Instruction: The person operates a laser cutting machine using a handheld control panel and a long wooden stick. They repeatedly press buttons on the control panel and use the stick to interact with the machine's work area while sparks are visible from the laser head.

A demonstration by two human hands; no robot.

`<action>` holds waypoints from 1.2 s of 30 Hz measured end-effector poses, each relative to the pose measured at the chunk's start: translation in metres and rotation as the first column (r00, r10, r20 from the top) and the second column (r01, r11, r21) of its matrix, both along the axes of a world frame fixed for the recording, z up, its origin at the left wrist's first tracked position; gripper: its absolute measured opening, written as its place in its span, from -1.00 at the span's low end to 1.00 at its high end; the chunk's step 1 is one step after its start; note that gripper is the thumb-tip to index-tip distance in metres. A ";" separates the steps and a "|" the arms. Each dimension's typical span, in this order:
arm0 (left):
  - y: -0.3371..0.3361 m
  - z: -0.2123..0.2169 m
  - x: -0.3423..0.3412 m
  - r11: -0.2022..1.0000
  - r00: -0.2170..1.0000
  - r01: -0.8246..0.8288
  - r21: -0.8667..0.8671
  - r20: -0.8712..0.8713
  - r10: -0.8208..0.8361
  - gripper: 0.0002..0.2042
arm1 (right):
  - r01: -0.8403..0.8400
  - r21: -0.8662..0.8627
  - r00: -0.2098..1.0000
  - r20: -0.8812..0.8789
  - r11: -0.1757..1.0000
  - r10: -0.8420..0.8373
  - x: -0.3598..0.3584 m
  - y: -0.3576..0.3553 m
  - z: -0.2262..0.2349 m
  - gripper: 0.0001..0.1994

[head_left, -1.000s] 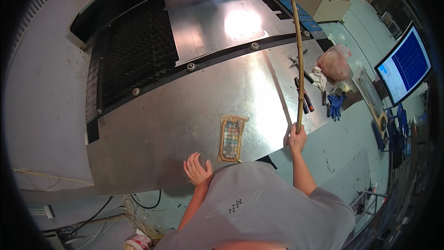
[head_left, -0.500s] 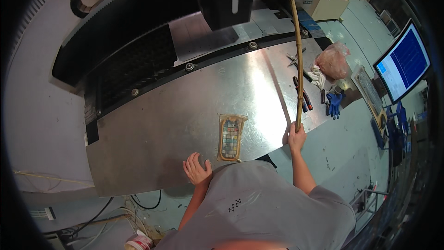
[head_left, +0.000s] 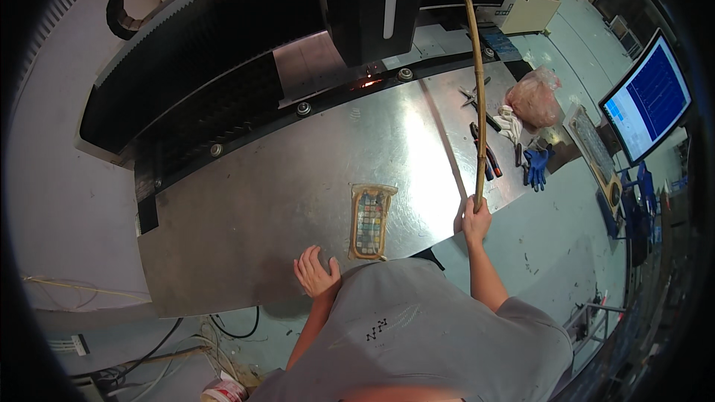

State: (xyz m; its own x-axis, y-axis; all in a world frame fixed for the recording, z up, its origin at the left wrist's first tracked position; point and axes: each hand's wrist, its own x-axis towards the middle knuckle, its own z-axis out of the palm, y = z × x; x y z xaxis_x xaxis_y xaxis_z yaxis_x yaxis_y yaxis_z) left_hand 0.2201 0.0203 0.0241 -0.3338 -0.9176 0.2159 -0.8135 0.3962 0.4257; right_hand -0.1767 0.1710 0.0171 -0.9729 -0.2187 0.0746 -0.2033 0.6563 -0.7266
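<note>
My right hand point(head_left: 476, 222) is closed round the near end of a long bamboo stick point(head_left: 480, 97), which reaches away from me over the right part of the metal sheet point(head_left: 246, 201). At the sheet's near edge rests my left hand point(head_left: 316, 272), fingers spread and nothing in them. Just right of it lies a remote control with colored buttons point(head_left: 370, 222), in a yellowed clear cover. Beyond the sheet stands a large machine with a black gantry head point(head_left: 369, 7). A small orange glow point(head_left: 366, 83) shows beneath that head at the sheet's far edge.
Pliers point(head_left: 482, 150), another metal hand tool point(head_left: 472, 97), white gloves point(head_left: 509, 123), a blue glove point(head_left: 536, 167) and a pink plastic bag point(head_left: 534, 97) lie at the right. A monitor point(head_left: 649, 100) stands farther right. Rollers point(head_left: 304, 109) line the sheet's far edge. Cables point(head_left: 238, 327) hang below left.
The machine's black gantry and head have shifted to the right and slightly toward me. An orange glow with sparks has appeared beneath the head. Both hands and the stick have stayed almost still.
</note>
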 end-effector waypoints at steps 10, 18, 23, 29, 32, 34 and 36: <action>0.000 -0.001 0.001 1.000 1.000 -0.001 0.008 0.008 0.001 -0.49 | 0.001 0.016 1.000 -0.015 1.000 0.000 0.000 0.001 -0.002 -0.70; 0.000 0.000 0.001 1.000 1.000 -0.001 0.002 0.005 0.001 -0.49 | -0.010 -0.005 1.000 -0.017 1.000 0.010 0.000 0.000 0.000 -0.71; 0.000 0.000 0.001 1.000 1.000 0.000 0.008 0.008 0.000 -0.48 | -0.005 0.008 1.000 -0.019 1.000 0.005 0.000 0.001 -0.002 -0.71; 0.000 0.000 0.001 1.000 1.000 0.000 0.011 0.017 0.000 -0.49 | -0.003 0.004 0.999 -0.034 1.000 0.003 0.000 0.001 -0.002 -0.70; 0.000 0.000 0.001 1.000 1.000 -0.001 0.009 0.016 0.000 -0.49 | -0.002 0.009 1.000 -0.002 1.000 0.002 0.000 0.002 -0.002 -0.69; -0.001 0.000 0.001 1.000 1.000 0.002 0.002 0.009 -0.002 -0.49 | -0.004 0.011 1.000 -0.006 1.000 0.005 -0.001 0.001 -0.002 -0.68; -0.001 -0.001 0.000 1.000 1.000 0.000 0.000 0.009 0.000 -0.49 | -0.014 0.001 0.999 -0.036 1.000 0.014 0.000 0.001 -0.003 -0.68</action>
State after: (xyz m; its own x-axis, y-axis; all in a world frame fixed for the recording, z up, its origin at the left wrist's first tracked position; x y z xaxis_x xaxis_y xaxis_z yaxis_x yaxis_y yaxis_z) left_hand 0.2206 0.0196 0.0235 -0.3360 -0.9175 0.2127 -0.8174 0.3962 0.4182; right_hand -0.1770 0.1720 0.0142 -0.9664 -0.2324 0.1096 -0.2386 0.6536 -0.7182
